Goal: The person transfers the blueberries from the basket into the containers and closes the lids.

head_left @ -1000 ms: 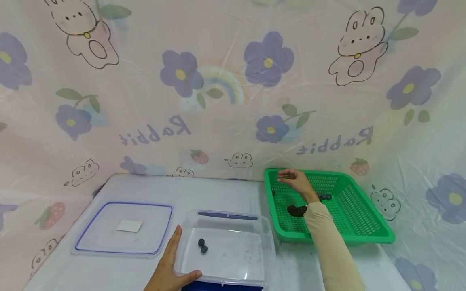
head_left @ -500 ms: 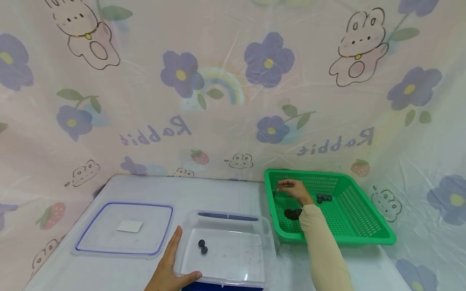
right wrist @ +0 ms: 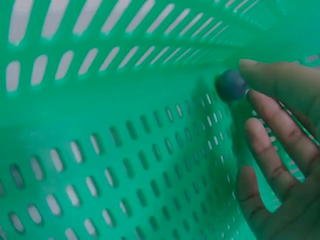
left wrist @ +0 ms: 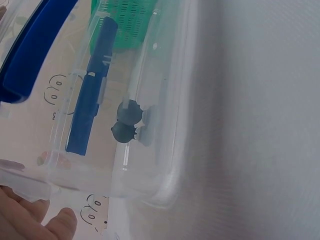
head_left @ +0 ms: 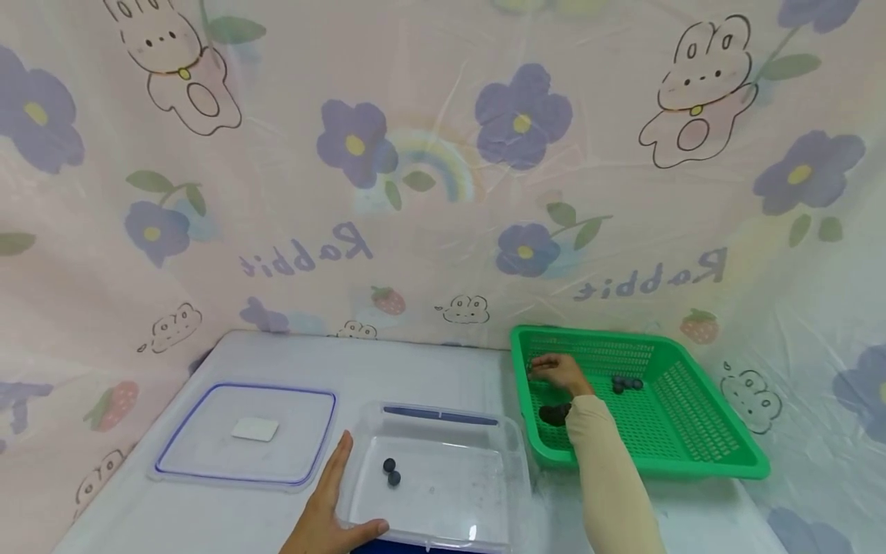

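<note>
Right wrist: inside the basket (right wrist: 125, 100), my right hand (right wrist: 286, 179) reaches a ball (right wrist: 230, 85). Whether my fingers pinch it, I can't tell.

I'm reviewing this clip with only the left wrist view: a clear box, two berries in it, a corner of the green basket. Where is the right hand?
Observer: The right hand is inside the basket, near its left wall as the head view shows it.
Operator: Anything at its fingers?
Observer: The right wrist view shows a berry at the tip of the thumb; whether it is pinched, I can't tell.
Operator: And the lid?
Observer: In the head view, the lid lies on the table, left of the box.
</note>
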